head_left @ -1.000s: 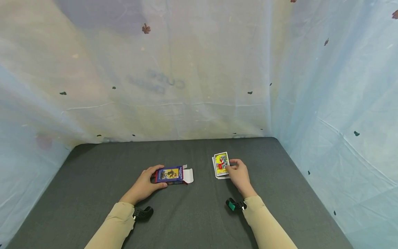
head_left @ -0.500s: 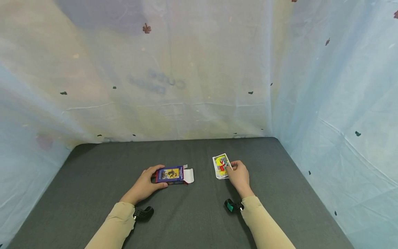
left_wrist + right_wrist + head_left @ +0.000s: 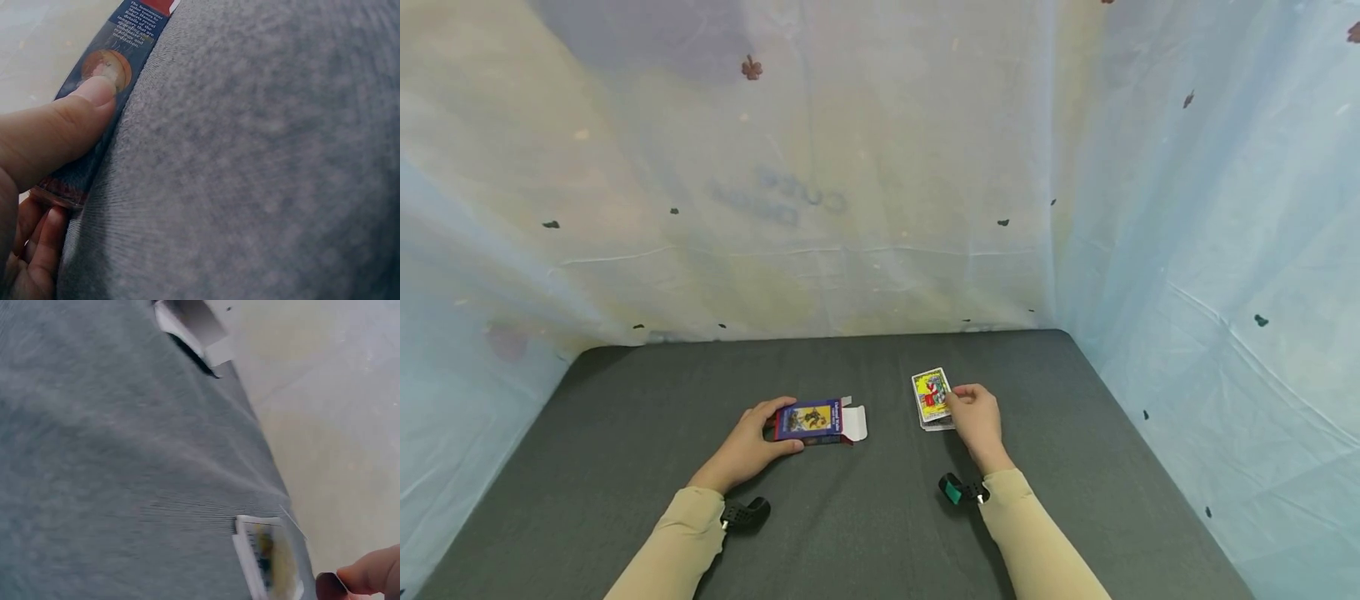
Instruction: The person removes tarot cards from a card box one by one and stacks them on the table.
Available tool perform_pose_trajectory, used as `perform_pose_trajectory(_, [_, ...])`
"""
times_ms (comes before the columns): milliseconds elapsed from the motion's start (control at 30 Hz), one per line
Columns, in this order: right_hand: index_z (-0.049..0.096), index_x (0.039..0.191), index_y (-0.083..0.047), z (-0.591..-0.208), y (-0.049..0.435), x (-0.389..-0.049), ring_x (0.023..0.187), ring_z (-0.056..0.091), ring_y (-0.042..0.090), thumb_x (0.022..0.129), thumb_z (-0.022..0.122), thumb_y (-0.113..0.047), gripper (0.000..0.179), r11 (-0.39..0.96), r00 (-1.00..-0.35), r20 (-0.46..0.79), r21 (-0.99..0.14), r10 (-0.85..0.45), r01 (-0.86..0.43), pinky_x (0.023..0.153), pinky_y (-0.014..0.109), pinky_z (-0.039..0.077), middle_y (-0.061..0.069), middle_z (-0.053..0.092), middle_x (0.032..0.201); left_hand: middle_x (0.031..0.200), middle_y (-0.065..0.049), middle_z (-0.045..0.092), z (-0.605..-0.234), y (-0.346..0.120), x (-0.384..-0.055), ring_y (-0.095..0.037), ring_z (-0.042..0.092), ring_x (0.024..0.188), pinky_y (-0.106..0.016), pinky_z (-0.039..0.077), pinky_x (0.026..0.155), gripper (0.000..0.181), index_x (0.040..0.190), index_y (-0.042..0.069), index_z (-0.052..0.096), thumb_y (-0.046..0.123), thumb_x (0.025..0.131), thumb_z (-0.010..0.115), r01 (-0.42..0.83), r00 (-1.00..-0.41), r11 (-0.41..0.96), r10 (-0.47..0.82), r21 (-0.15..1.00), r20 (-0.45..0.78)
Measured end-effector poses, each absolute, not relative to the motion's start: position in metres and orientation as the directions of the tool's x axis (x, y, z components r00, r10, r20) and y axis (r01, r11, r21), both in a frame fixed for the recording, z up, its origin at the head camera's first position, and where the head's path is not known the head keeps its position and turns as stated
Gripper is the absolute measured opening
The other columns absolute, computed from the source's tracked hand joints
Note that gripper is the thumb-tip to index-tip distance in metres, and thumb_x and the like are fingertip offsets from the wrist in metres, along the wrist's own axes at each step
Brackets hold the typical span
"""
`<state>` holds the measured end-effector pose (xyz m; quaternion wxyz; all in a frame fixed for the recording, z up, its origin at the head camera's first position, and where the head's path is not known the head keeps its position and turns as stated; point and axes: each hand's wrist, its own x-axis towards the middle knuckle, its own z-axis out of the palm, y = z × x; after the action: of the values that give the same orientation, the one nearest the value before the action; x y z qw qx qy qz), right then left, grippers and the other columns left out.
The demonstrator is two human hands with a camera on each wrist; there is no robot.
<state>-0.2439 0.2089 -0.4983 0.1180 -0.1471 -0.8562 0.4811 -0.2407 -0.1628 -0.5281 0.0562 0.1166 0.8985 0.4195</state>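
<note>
My left hand point(image 3: 747, 448) grips a blue and red card box point(image 3: 808, 420) lying on the dark table, its white end flap open to the right. In the left wrist view the thumb point(image 3: 69, 122) presses the printed narrow side of the box point(image 3: 134, 37). Over on the right, my right hand point(image 3: 979, 423) pinches the right edge of a yellow picture card point(image 3: 931, 395). That card lies over a small stack of cards point(image 3: 938, 426), whose lower edge shows beneath it. In the right wrist view the stack point(image 3: 245, 562) is blurred beside the fingertips.
Dark grey cloth covers the table point(image 3: 865, 517). Pale translucent sheeting point(image 3: 880, 167) hangs behind its far edge and along both sides. A black strap with a green patch point(image 3: 953, 492) sits at the right wrist, and another black strap point(image 3: 747, 514) at the left.
The yellow card has turned and shifted slightly left over the stack, with the right hand moving a little along with it. My left hand and the box have stayed in place.
</note>
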Motion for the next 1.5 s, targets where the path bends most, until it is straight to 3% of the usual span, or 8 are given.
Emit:
perform_pose_trajectory(433, [0.065, 0.093, -0.003, -0.5037, 0.2061, -0.2443, 0.061, 0.054, 0.019, 0.087, 0.07, -0.024, 0.022, 0.656, -0.913, 0.139, -0.737, 0.383, 0.163, 0.053, 0.031, 0.04, 0.006, 0.061, 0.075, 0.142, -0.007, 0.042, -0.5292, -0.1628, -0.241, -0.026, 0.041, 0.12, -0.054, 0.039, 0.095, 0.08, 0.145, 0.029, 0.041, 0.052, 0.077, 0.077, 0.162, -0.967, 0.619, 0.254, 0.769, -0.001])
perform_pose_trajectory(1500, [0.063, 0.087, -0.006, -0.5036, 0.2053, -0.2448, 0.061, 0.052, 0.02, 0.088, 0.07, -0.027, 0.022, 0.704, -0.925, 0.08, -0.673, 0.372, 0.225, 0.053, 0.032, 0.038, 0.006, 0.059, 0.075, 0.14, -0.006, 0.044, -0.531, -0.1641, -0.242, -0.026, 0.041, 0.118, -0.053, 0.039, 0.093, 0.081, 0.145, 0.028, 0.042, 0.053, 0.076, 0.077, 0.175, -0.966, 0.621, 0.26, 0.764, 0.01])
